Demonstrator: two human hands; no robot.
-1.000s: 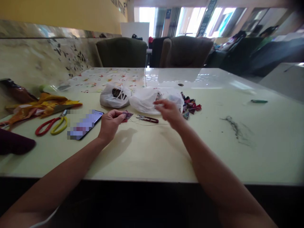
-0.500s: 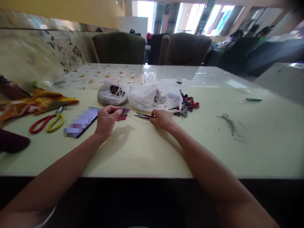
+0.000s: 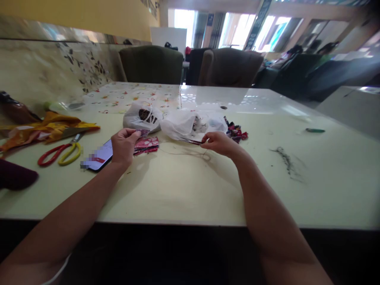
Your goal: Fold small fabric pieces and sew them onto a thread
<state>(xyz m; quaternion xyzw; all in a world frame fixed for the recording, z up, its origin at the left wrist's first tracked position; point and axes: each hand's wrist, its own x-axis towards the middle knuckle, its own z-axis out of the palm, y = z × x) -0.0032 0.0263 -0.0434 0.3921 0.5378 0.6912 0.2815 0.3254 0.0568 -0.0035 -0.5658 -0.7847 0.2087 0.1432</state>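
Note:
My left hand (image 3: 124,145) pinches a small purple patterned cloth piece (image 3: 143,132) over the phone's right end. Just right of it, a stack of red and pink cloth pieces (image 3: 147,145) lies on the table. My right hand (image 3: 218,142) grips small thread scissors (image 3: 193,141), their blades pointing left in front of a white plastic bag (image 3: 179,122). A thin loose thread (image 3: 190,153) curls on the table between my hands. Behind the bag's right side sits a pile of dark and red cloth bits (image 3: 236,132).
Red-and-yellow-handled scissors (image 3: 69,153) and a phone (image 3: 99,157) lie left, near orange cloth (image 3: 53,126). Another white bag (image 3: 135,118) holds dark bits. Dark thread scraps (image 3: 285,160) and a green object (image 3: 315,130) are right. Chairs stand behind the table (image 3: 184,198); people sit far off.
My left hand has moved left with the purple cloth, uncovering the red and pink stack. My right hand has moved right with the thread scissors. The thread now lies loose between them.

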